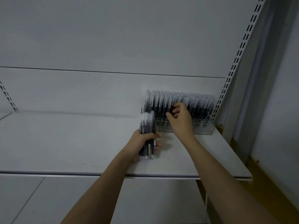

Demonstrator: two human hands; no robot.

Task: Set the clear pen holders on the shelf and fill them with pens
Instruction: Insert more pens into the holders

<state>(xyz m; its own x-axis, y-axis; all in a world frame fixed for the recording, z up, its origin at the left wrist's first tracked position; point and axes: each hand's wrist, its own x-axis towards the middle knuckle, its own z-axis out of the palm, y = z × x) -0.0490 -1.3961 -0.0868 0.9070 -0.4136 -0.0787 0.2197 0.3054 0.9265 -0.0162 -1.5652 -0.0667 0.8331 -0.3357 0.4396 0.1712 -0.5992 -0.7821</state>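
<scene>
Two hands busy: your left hand (pixel 142 139) grips a bundle of dark clear-capped pens (pixel 146 133); right hand (pixel 180 118) fingers curl among pens in the clear plastic holder (pixel 203 129) on the white shelf (pixel 64 143).

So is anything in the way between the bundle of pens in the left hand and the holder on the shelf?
Nothing separate blocks it. The bundle in the left hand sits just left of the holder. Only the right hand is at the pens already in it, which crowd the rows.
</scene>
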